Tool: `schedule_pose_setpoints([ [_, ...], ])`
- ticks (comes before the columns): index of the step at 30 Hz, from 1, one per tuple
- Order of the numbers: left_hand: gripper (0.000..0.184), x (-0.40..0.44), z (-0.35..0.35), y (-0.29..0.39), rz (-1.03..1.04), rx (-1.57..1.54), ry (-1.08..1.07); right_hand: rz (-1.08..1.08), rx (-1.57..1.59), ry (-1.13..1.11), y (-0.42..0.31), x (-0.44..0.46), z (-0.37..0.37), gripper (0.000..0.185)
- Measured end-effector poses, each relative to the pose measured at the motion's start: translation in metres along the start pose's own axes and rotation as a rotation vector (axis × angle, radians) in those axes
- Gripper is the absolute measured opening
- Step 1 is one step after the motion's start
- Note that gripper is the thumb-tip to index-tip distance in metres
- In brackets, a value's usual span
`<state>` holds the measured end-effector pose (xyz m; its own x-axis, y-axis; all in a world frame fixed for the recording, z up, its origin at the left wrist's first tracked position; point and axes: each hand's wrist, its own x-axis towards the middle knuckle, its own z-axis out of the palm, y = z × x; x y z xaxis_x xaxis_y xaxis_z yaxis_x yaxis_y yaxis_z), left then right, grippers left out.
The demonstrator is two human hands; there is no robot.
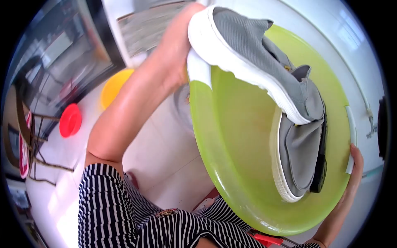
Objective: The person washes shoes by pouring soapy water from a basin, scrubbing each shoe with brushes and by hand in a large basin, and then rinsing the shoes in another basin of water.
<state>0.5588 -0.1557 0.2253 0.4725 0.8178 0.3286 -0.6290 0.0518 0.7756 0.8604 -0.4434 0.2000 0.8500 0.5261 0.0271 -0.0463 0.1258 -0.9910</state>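
A large green basin (231, 177) with white handles is held up in front of me. My left hand (182, 47) is closed at its far-left handle, right beside the white sole of a grey shoe (244, 45); most of its fingers are hidden. My right hand (356, 159) is wrapped round the handle on the right side. That shoe lies slanted across the upper part of the basin, its left end reaching over the rim. Lower down, a second grey shoe (300, 151) rests inside. Next to it lies a long black item (319, 173) whose kind is unclear.
On the tiled floor to the left stand a red bowl (70, 120) and a yellow basin (115, 87). A chair (31, 132) is at the far left by the glass door (62, 45). Pipe fittings (372, 124) show on the right wall.
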Motion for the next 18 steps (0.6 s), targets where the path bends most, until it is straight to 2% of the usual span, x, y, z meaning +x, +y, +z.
schedule_pose_setpoints([
  [1,0.038,-0.003,-0.002,0.006,-0.226,-0.078,-0.123,-0.001,-0.019,-0.024,-0.002,0.007,-0.002,0.029],
  [2,0.042,-0.007,-0.002,0.009,-0.207,-0.08,-0.206,-0.007,-0.037,-0.056,-0.005,0.012,-0.001,0.03],
  [4,0.044,-0.018,0.004,0.005,-0.197,-0.006,-0.015,-0.015,-0.059,-0.197,-0.007,0.037,-0.011,0.029],
  [5,0.037,-0.029,0.016,0.003,-0.161,0.007,-0.042,-0.022,-0.078,-0.309,-0.006,0.051,-0.02,0.029],
  [6,0.031,-0.038,0.027,0.004,-0.117,0.02,-0.075,-0.024,-0.08,-0.332,-0.001,0.066,-0.028,0.029],
  [7,0.035,-0.047,0.023,0.015,-0.2,-0.124,-0.29,0.002,-0.119,-0.382,0.006,0.084,-0.034,0.026],
  [9,0.031,-0.062,0.036,0.007,-0.161,-0.048,-0.157,0.052,-0.199,-0.513,0.008,0.101,-0.033,0.025],
  [11,0.029,-0.087,0.036,0.014,-0.162,0.009,-0.013,0.061,-0.264,-0.614,0.0,0.073,-0.025,0.028],
  [12,0.031,-0.1,0.043,0.006,-0.198,-0.011,0.072,0.081,-0.286,-0.661,0.006,0.077,-0.032,0.029],
  [14,0.041,-0.124,0.04,-0.009,-0.201,-0.015,0.252,0.27,-0.406,-0.754,0.006,0.061,-0.033,0.032],
  [15,0.041,-0.142,0.049,-0.011,-0.194,0.013,0.253,0.303,-0.452,-0.807,0.009,0.055,-0.037,0.032],
  [16,0.042,-0.159,0.037,-0.016,-0.219,0.086,0.25,0.339,-0.501,-0.857,0.01,0.045,-0.043,0.033],
  [17,0.044,-0.175,0.022,-0.018,-0.276,0.021,0.296,0.348,-0.525,-0.857,0.009,0.035,-0.04,0.033],
  [18,0.047,-0.177,-0.048,-0.018,-0.341,-0.039,0.375,0.412,-0.565,-0.923,0.042,0.03,0.019,0.033],
])
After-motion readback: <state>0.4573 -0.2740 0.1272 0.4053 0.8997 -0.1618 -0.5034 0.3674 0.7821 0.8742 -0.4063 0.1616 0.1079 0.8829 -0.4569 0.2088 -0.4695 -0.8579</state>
